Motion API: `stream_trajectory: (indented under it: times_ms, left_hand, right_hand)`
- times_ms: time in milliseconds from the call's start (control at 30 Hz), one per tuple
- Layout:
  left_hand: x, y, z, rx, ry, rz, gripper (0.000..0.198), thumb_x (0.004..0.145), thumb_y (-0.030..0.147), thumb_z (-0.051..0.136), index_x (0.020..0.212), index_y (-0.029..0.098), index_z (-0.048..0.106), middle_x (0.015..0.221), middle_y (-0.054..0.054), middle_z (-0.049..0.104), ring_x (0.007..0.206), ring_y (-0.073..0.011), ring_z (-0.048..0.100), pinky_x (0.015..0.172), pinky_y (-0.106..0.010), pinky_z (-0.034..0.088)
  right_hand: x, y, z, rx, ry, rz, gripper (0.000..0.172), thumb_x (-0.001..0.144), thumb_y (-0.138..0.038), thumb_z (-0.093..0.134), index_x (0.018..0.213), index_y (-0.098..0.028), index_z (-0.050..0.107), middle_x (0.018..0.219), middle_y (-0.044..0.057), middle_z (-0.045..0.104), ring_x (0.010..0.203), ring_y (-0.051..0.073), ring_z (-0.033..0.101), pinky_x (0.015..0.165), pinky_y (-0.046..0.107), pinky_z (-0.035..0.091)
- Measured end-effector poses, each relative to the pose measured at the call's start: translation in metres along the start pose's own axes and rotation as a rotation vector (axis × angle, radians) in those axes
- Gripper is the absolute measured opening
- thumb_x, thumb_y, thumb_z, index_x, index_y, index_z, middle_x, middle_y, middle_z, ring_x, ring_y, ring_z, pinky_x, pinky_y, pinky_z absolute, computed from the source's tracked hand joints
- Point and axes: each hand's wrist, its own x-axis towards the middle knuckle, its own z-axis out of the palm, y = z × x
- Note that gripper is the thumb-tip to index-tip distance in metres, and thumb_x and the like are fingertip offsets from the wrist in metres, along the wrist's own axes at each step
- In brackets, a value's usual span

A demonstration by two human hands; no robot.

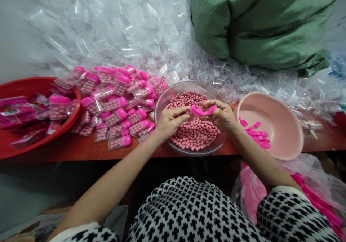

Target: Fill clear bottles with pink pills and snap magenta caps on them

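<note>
Over a clear round bowl (pixel 159 108) of small pink balls (pixel 196 137), both my hands meet at one small item. It has a bright pink hinged cap (pixel 196 110), swung open in two halves. My left hand (pixel 172 120) is closed at its left side, where a clear plastic container seems to sit under the cap, partly hidden by fingers. My right hand (pixel 222 116) pinches the cap's right half. Left of the bowl lies a pile of filled clear containers with pink caps (pixel 116 114). Right of it, a pale pink basin (pixel 283 123) holds loose pink caps (pixel 259 137).
A large heap of clear plastic containers (pixel 121 29) covers the table's back. A green sack (pixel 259 29) stands at back right. On the left, a red basin (pixel 72 121) holds pink packages and a filled container. A plastic bag (pixel 310 166) with pink pieces sits below the table edge.
</note>
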Motion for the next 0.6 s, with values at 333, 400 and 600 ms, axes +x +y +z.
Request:
stream_trajectory:
  times_ms: [333, 400, 600]
  left_hand:
    - [-0.005, 0.000, 0.000, 0.337, 0.027, 0.309, 0.019, 0.087, 0.025, 0.068, 0.101, 0.022, 0.081, 0.100, -0.007, 0.075, 0.098, -0.0203, 0.069, 0.091, -0.033, 0.057]
    - [-0.005, 0.002, 0.000, 0.335, 0.031, 0.329, 0.019, 0.087, 0.022, 0.067, 0.100, 0.022, 0.081, 0.099, -0.006, 0.076, 0.097, -0.0200, 0.069, 0.090, -0.033, 0.057]
    - [-0.006, 0.006, -0.001, 0.388, 0.062, 0.331, 0.019, 0.088, 0.021, 0.065, 0.101, 0.021, 0.080, 0.102, -0.005, 0.078, 0.101, -0.0200, 0.071, 0.094, -0.033, 0.057]
  right_hand:
    - [0.006, 0.009, 0.032, 0.215, -0.195, 0.382, 0.044, 0.067, -0.056, 0.081, 0.081, -0.017, 0.066, 0.073, 0.002, 0.069, 0.067, 0.015, 0.064, 0.070, 0.031, 0.059]
    - [0.007, 0.014, 0.039, 0.279, -0.115, 0.334, 0.038, 0.066, -0.050, 0.080, 0.079, -0.018, 0.063, 0.073, 0.000, 0.067, 0.067, 0.013, 0.061, 0.065, 0.027, 0.056]
    - [0.013, 0.024, 0.056, 0.216, -0.014, 0.265, 0.036, 0.072, -0.053, 0.071, 0.083, -0.020, 0.062, 0.076, 0.001, 0.062, 0.069, 0.013, 0.058, 0.059, 0.024, 0.053]
